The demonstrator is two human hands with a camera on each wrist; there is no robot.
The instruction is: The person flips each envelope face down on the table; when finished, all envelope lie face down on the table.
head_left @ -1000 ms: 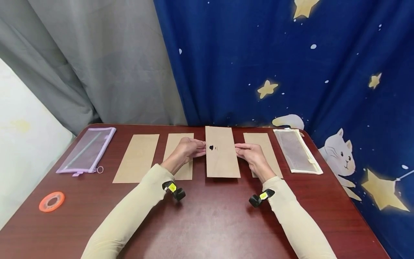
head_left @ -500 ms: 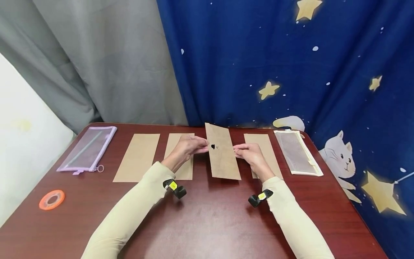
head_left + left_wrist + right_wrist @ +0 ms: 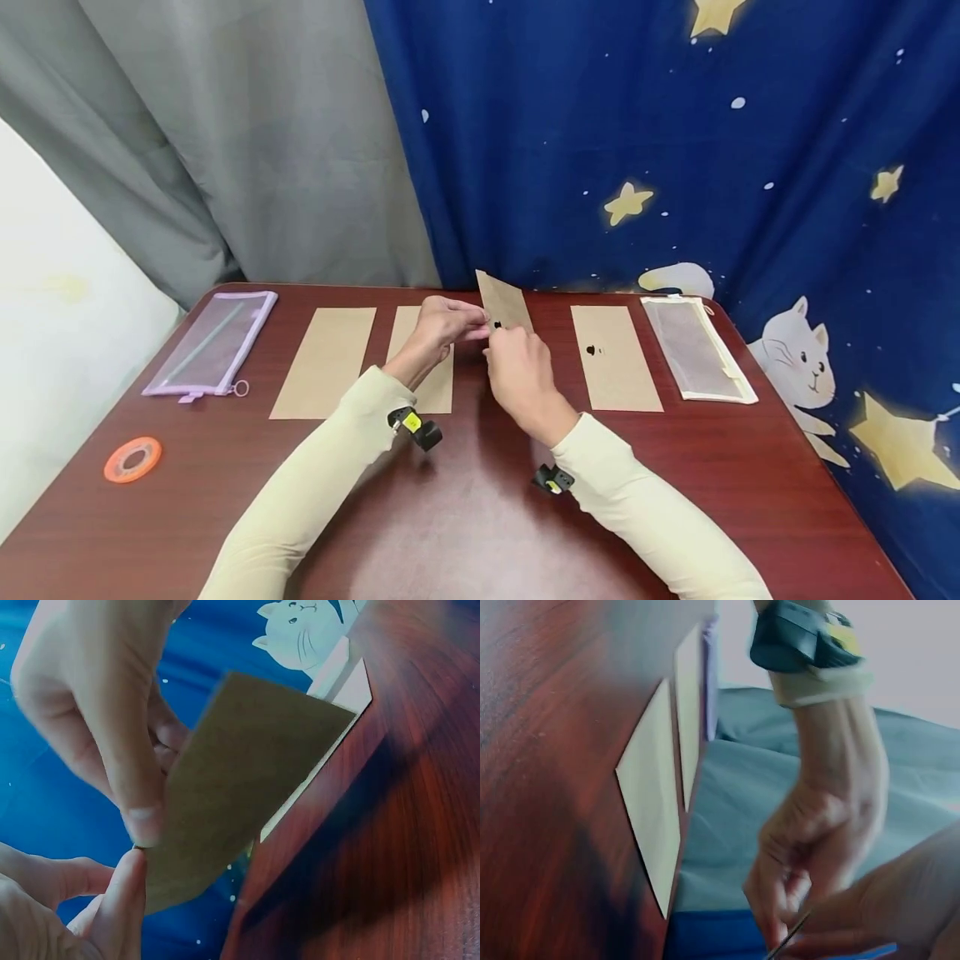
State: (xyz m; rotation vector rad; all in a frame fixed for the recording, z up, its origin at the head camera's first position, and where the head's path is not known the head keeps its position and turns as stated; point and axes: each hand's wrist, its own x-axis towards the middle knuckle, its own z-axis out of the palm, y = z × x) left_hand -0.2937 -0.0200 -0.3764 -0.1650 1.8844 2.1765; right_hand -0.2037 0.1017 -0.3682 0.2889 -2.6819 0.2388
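Observation:
A thin brown kraft-paper sheet [image 3: 504,302] with a small black hat print stands tilted above the table's far middle. Its left edge is pinched by my left hand [image 3: 450,321], whose fingertips also show low in the left wrist view. My right hand [image 3: 522,379] lies across the sheet's front and hides its lower part. In the left wrist view the right thumb [image 3: 142,821] presses the same edge, right beside the left fingertips. Seen from the right wrist, the sheet is nearly edge-on between both hands.
Flat brown sheets lie left [image 3: 324,362], behind my left hand [image 3: 435,387] and right [image 3: 626,367], the last with a hat print. A purple mesh zip pouch [image 3: 213,342] and an orange ring-shaped roll [image 3: 132,459] are at left. A cream mesh pouch [image 3: 697,350] lies far right.
My right hand has left the sheet's right side and crossed leftward to my left hand. The sheet has turned and tilted more steeply. The right-hand sheet's hat print is now uncovered.

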